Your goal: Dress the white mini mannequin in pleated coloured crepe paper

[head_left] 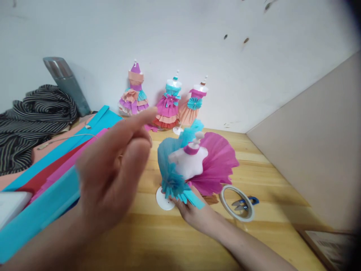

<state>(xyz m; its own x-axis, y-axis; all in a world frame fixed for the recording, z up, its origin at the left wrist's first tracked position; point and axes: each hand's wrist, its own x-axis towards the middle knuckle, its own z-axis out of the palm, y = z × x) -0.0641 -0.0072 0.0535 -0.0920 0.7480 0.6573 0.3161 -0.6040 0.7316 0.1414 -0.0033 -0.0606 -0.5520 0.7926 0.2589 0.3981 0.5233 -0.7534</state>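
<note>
My right hand (pixel 194 214) grips a small white dress form (pixel 188 163) low down, its fingers partly hidden by turquoise crepe paper. The form leans to the right above its round white base (pixel 164 199). A pleated magenta paper fan (pixel 217 162) spreads out on its right, and a ruffled turquoise paper piece (pixel 172 178) covers its left side. Raised to the left of it, my left hand (pixel 113 165) is blurred, with the index finger stretched out and the thumb apart from it. I see nothing in that hand.
Three paper-dressed forms stand by the wall, such as the purple-and-peach one (pixel 135 90). Coloured paper sheets (pixel 56 162), a striped cloth (pixel 36 116) and a flask (pixel 67 82) lie left. A tape roll (pixel 222 199) surrounds the blades of blue-handled snips (pixel 253 200) at right.
</note>
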